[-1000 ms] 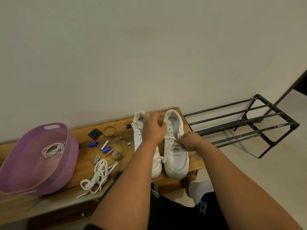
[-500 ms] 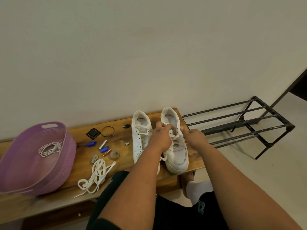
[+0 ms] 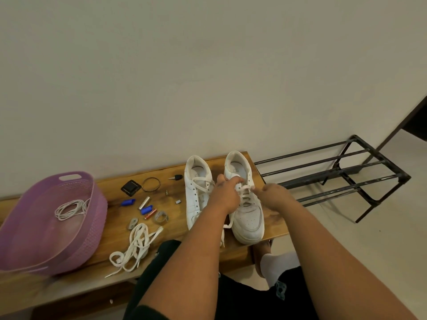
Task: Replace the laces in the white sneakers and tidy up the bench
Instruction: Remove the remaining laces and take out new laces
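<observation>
The brown wooden surface (image 3: pixel 76 289) carries a purple plastic basket (image 3: pixel 92 229), a loose pile of flat white laces (image 3: pixel 136 247), two white leather sneakers (image 3: pixel 248 218) side by side, and scattered small items: blue caps (image 3: pixel 127 202), a twisted metal ring (image 3: pixel 150 184).

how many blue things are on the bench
2. One blue piece lies right of the purple basket; the other blue piece lies further right, beside a silver cylinder. Small ones may be hidden.

The bench (image 3: pixel 97 257) is brown wood with a slight sheen and visible grain. The basket (image 3: pixel 92 218) is purple plastic with a woven-looking textured wall. The sneakers (image 3: pixel 248 218) look like smooth, matt white leather. The loose laces (image 3: pixel 136 247) are flat white cloth. The rack (image 3: pixel 342 174) is dark matt metal.
</observation>
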